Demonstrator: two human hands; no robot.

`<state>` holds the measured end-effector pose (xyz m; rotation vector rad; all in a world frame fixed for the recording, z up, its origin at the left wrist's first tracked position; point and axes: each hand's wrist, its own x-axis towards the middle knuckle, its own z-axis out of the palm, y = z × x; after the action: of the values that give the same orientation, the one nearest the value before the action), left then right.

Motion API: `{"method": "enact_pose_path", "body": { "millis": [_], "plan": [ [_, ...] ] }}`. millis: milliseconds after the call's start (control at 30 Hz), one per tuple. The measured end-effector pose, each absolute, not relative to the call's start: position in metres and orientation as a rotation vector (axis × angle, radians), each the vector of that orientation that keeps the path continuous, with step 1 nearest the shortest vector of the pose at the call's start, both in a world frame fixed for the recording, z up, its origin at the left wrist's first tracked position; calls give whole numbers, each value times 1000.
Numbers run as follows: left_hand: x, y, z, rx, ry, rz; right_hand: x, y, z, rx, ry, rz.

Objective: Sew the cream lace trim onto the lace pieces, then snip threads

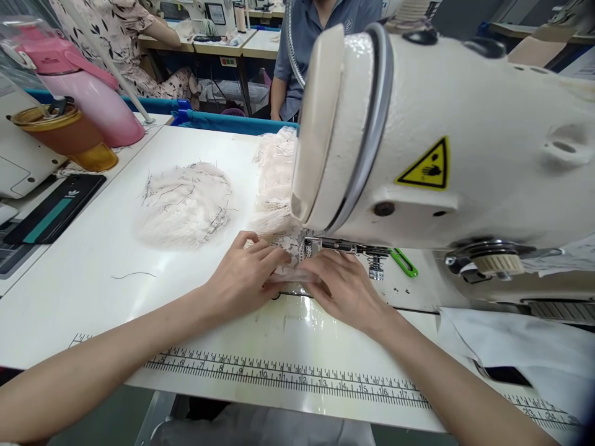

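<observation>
A strip of pale, sheer lace fabric [274, 179] runs from the back of the table down to the needle area of the sewing machine [418, 136]. My left hand [246, 272] pinches the near edge of this fabric just left of the presser foot. From the right, my right hand [344, 285] is closed on the same edge, under the machine head and close to the needle. Both hands rest low over the machine bed, a short gap between them. The needle tip is mostly hidden behind the fingers. Left of the strip lies a loose pile of similar fabric [190, 204] with dark threads on it.
A green thread snipper [403, 262] lies right of the needle. White cloth [520, 353] covers the right side. A pink bottle [88, 93], brown cup [69, 136] and black phone [56, 207] stand or lie at left. A printed ruler [302, 378] lines the front edge. Two people sit beyond.
</observation>
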<state>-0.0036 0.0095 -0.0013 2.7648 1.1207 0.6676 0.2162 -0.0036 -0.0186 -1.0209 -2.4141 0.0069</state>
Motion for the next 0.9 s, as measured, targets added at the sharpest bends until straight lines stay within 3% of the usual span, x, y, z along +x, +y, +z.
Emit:
{"method": "enact_pose_path", "body": {
  "millis": [433,900],
  "plan": [
    [0,8,2,3137,825,893,214,-6,-7,-608,-2375,-23],
    [-8,21,-11,3055,745,373,213,-9,-12,-641,-2462,-83]
  ]
}}
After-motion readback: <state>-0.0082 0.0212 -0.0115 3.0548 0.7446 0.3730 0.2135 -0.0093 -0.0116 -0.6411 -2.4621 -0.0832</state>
